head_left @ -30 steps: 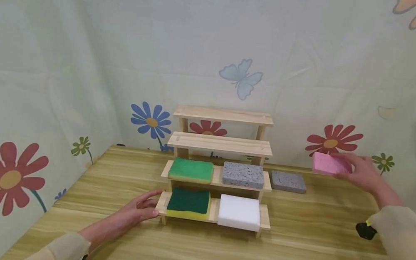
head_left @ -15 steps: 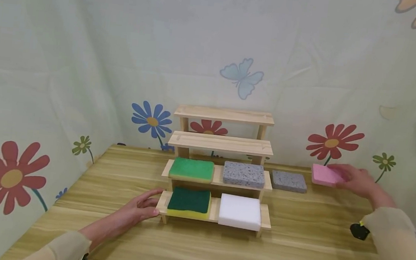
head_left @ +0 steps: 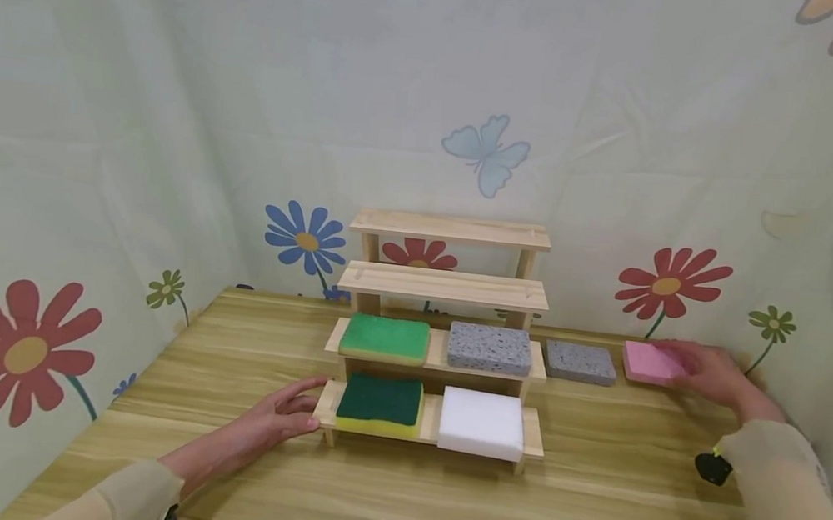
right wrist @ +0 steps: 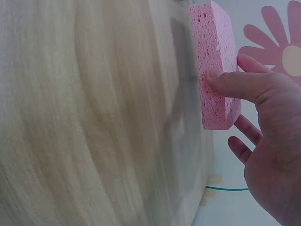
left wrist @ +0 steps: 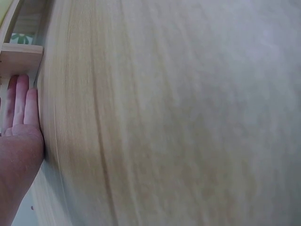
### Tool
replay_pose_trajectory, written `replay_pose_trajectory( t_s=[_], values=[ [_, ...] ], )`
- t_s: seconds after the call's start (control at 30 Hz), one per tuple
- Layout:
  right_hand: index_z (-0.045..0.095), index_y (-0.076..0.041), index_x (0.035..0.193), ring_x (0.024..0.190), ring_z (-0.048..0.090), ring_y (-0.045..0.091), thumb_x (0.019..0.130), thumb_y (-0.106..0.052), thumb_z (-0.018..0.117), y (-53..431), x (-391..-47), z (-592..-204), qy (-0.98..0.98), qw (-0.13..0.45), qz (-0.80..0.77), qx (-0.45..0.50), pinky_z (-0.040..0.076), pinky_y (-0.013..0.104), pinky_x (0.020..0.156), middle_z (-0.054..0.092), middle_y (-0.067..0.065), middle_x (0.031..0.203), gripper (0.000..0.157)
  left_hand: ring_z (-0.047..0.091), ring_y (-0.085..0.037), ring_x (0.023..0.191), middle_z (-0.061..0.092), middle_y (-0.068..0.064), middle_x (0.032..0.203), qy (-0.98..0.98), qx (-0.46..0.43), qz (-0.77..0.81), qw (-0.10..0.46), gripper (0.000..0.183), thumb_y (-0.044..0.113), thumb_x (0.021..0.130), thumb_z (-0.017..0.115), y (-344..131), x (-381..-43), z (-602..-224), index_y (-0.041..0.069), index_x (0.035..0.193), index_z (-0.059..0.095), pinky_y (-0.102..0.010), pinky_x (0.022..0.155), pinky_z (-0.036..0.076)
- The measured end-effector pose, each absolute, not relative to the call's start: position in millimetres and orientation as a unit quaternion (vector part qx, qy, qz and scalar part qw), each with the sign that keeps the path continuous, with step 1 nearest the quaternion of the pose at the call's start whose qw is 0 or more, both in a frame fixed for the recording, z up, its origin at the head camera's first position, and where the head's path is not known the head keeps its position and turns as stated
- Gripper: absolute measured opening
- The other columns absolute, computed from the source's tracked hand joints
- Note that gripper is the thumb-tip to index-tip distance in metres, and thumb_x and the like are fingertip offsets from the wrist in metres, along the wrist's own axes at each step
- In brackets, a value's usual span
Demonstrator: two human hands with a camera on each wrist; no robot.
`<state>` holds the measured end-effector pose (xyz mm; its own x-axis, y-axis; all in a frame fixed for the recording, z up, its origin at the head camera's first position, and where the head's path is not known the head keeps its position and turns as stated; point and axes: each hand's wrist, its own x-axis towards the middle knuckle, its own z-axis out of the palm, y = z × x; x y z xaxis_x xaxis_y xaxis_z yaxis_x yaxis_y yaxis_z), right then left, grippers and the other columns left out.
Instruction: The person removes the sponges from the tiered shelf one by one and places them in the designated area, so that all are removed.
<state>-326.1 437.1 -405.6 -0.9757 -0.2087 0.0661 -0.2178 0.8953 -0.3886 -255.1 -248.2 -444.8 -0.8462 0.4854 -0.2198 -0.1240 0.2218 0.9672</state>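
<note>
My right hand (head_left: 718,374) grips a pink sponge (head_left: 648,363) low over the back right of the table. The thumb lies on one porous long side of the pink sponge (right wrist: 211,89), with fingers on the opposite side. At the left end of a wooden stepped rack (head_left: 327,406), my left hand (head_left: 273,415) touches the lowest step, thumb at its front edge. The left fingers (left wrist: 21,103) reach straight toward the rack's wood. On that step lie a dark green and yellow sponge (head_left: 380,403) and a white sponge (head_left: 482,421).
One step higher rest a bright green scouring sponge (head_left: 385,337) and a speckled grey block (head_left: 489,348). Two bare steps (head_left: 444,284) rise behind. A flat grey block (head_left: 580,362) lies on the table between rack and pink sponge. A flowered cloth (head_left: 586,142) hangs behind the table.
My right hand has lowered the pink sponge from above the table's back edge down beside the flat grey block. The left hand has stayed at the rack's end.
</note>
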Motion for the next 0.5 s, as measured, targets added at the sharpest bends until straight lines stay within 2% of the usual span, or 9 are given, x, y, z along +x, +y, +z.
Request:
replay_pose_trajectory(
  t_s=[0.27,0.5],
  values=[
    [0.048,-0.006,0.143,0.127,0.043,0.050,0.086,-0.020,0.074,442.9,-327.3,-415.6,-0.972,0.014,0.200,0.119,0.033,0.071,0.101,0.048,0.032,0.142,0.064,0.050,-0.018,0.132,0.033,-0.021,0.158,0.743,0.127,0.610,0.244,0.071,0.023,0.100,0.058,-248.1,-256.4,-446.0,0.019,0.158,0.017,-0.043,0.116,0.035],
    [0.049,0.000,0.141,0.122,0.045,0.053,0.087,-0.018,0.071,447.2,-326.9,-418.1,-0.969,-0.032,0.212,0.121,0.037,0.071,0.096,0.046,0.035,0.142,0.060,0.051,-0.018,0.131,0.033,-0.022,0.158,0.740,0.129,0.612,0.246,0.071,0.023,0.100,0.058,-249.2,-256.9,-447.5,0.019,0.159,0.017,-0.043,0.115,0.036]
  ],
)
